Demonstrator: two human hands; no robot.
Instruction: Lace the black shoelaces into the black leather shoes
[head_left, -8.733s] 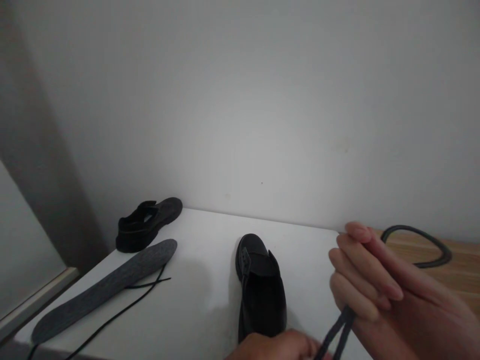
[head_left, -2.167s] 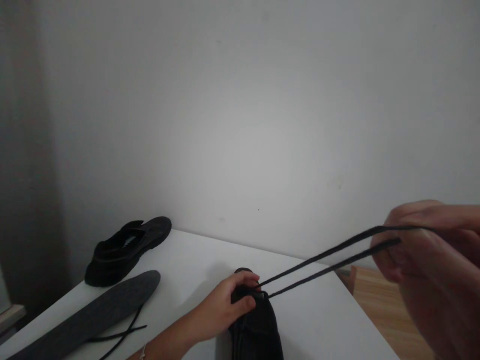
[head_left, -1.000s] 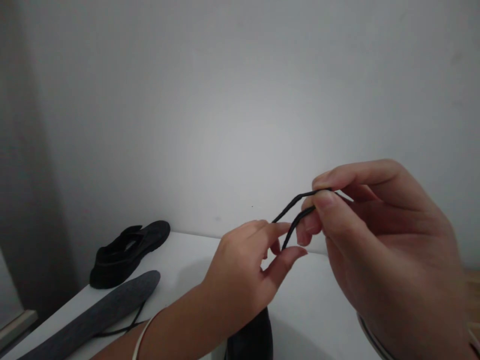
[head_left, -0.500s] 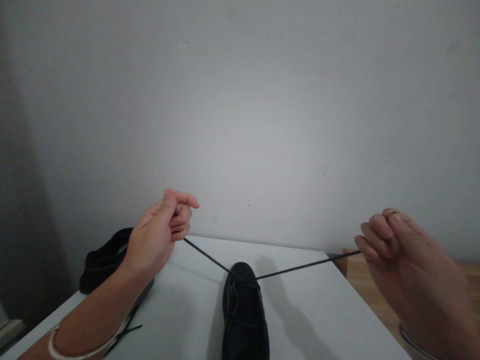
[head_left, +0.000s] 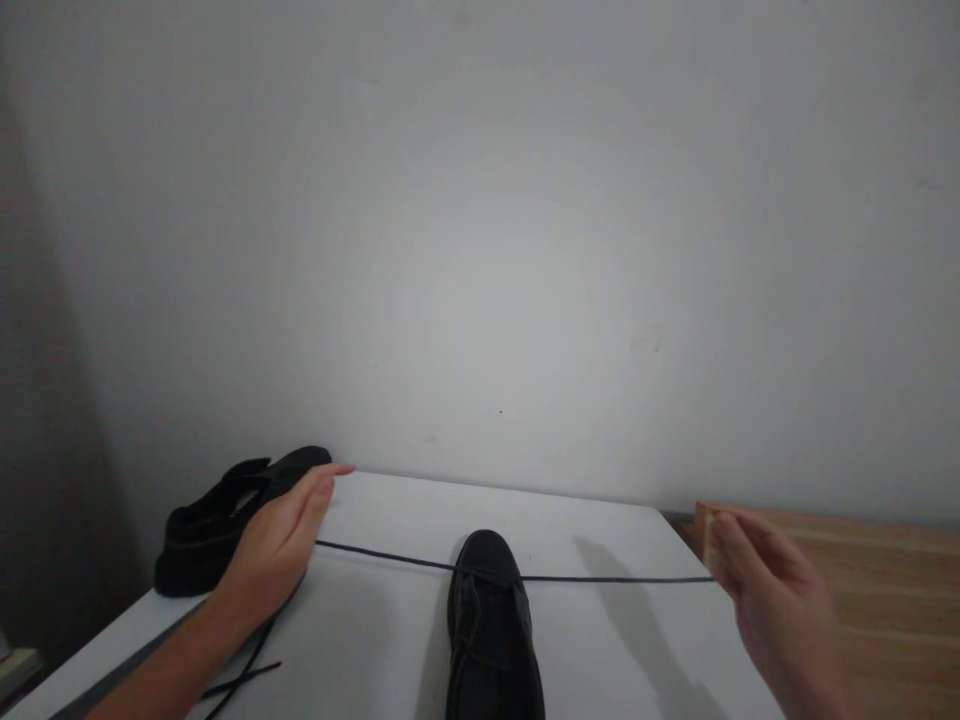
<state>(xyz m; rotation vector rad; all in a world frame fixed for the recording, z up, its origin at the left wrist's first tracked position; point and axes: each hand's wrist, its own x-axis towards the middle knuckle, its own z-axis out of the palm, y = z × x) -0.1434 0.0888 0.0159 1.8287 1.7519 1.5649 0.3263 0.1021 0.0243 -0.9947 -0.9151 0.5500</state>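
Observation:
A black shoe (head_left: pixel 487 610) rests on the white table with its toe toward the wall. A dark shoelace (head_left: pixel 607 579) runs through its front eyelets and stretches almost level to both sides. My left hand (head_left: pixel 281 540) is closed on the lace's left part, index finger pointing out; most of its grip is hidden behind the back of the hand. At the right, my right hand (head_left: pixel 765 570) pinches the other part between thumb and fingers. A second black shoe (head_left: pixel 202 535) stands behind my left hand, partly covered by it.
The white table (head_left: pixel 405 650) meets a plain grey wall (head_left: pixel 480 250) at the back. A loose lace end (head_left: pixel 259 672) lies at the lower left. To the right, lower down, is a wood-grained surface (head_left: pixel 892 590).
Both hands have come down toward the table, and the left has also shifted left. The lace has gone from a raised V to nearly flat across the shoe.

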